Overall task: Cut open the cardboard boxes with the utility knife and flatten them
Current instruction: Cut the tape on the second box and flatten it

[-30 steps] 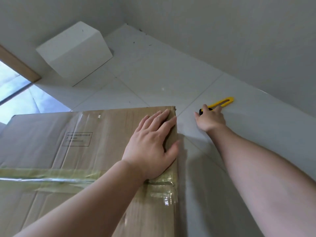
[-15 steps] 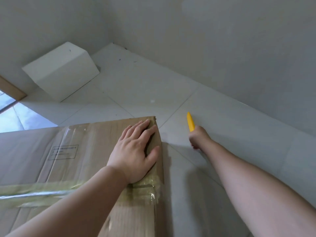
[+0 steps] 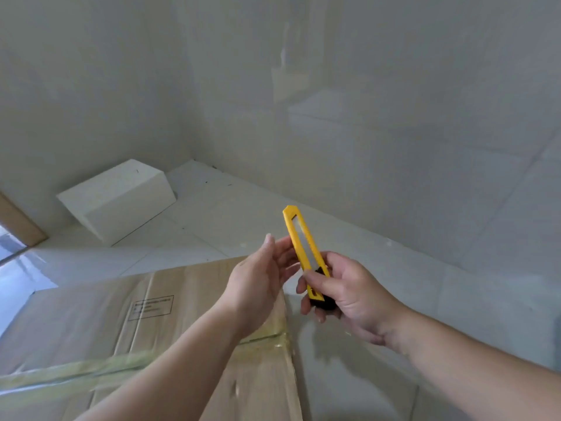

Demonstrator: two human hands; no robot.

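Lifted off the floor since a second ago, the utility knife (image 3: 305, 253) is now gripped at its black end by the right hand (image 3: 343, 291), above the box corner. Left hand (image 3: 261, 278), raised from the cardboard box (image 3: 145, 323), has straight fingers (image 3: 274, 249) beside the handle. No blade is seen extended. Tape (image 3: 73, 370) is uncut; cutting and flattening remain.

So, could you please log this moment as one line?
right hand holds knife | left hand open beside knife | box still taped
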